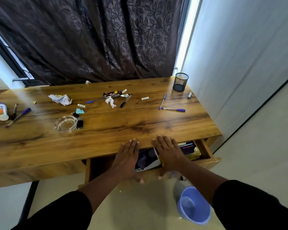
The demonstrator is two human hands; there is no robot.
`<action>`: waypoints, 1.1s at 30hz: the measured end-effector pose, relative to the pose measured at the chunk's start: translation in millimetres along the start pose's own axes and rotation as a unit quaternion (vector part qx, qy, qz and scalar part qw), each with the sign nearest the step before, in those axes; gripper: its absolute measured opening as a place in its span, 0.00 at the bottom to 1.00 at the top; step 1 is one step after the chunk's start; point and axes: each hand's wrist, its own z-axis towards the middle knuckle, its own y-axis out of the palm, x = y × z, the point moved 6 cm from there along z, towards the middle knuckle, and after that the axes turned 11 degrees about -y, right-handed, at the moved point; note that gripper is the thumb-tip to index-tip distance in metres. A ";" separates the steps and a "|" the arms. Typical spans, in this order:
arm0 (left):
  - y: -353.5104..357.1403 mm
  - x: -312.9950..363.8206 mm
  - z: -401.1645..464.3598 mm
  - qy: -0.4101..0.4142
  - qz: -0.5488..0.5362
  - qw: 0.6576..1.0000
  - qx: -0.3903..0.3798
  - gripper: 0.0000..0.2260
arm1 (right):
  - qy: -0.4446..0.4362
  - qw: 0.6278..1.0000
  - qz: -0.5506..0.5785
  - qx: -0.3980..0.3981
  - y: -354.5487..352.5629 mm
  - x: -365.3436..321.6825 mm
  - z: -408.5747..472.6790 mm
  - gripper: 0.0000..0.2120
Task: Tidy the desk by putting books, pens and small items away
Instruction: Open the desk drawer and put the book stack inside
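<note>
The desk drawer (212, 161) stands pulled out under the wooden desk (116, 120). In it lie a white-edged book with a dark cover (148, 159) and a dark blue book (188, 147). My left hand (126, 159) lies flat over the dark-cover book's left side, fingers apart. My right hand (169, 154) is spread flat over its right side, thumb hanging at the drawer front. Loose on the desk are blue pens (173, 109) (163, 101), a black pen (125, 101) and a purple pen (18, 117).
A black mesh pen holder (180, 82) stands at the back right corner. Crumpled paper (61, 99), a snack wrapper (113, 94), a glass ashtray (66, 124) and a white bottle (2, 112) lie about. A blue bin (194, 205) sits on the floor by my right arm.
</note>
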 end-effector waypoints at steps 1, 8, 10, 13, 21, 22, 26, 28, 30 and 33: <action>-1.8 -0.4 3.1 0.004 0.000 1.000 0.000 0.71 | 0.006 1.000 -0.001 -0.006 -1.7 1.5 4.9 0.77; -23.6 -5.8 18.2 0.030 0.029 0.999 0.003 0.61 | -0.007 1.000 -0.020 0.008 -23.6 1.9 23.5 0.69; -27.5 -6.5 20.6 0.034 0.032 0.999 -0.006 0.58 | -0.006 1.000 -0.024 0.003 -25.8 0.8 24.5 0.67; -34.4 -4.2 22.7 0.037 0.041 0.998 0.000 0.55 | -0.005 0.999 -0.038 -0.006 -31.3 -4.5 28.0 0.63; -55.4 6.1 32.9 0.110 0.084 0.990 0.019 0.24 | -0.020 0.999 -0.042 -0.003 -44.0 2.1 37.8 0.52; -55.3 5.8 34.3 0.113 0.083 0.990 0.012 0.22 | -0.023 0.999 -0.045 0.006 -45.1 2.7 39.4 0.51; -56.4 1.6 40.6 0.114 0.054 0.991 0.048 0.15 | -0.041 0.998 -0.042 0.038 -50.9 14.2 46.0 0.45; -53.7 -1.1 37.9 0.108 0.050 0.991 0.062 0.13 | -0.045 0.997 -0.039 0.052 -51.5 16.9 49.5 0.43; -51.2 -0.6 33.7 0.101 0.069 0.989 0.082 0.12 | -0.048 0.996 -0.035 0.060 -49.9 16.7 54.2 0.42; -55.8 5.1 34.7 0.104 0.091 0.982 0.129 0.09 | -0.053 0.996 -0.013 0.071 -48.6 16.2 60.6 0.38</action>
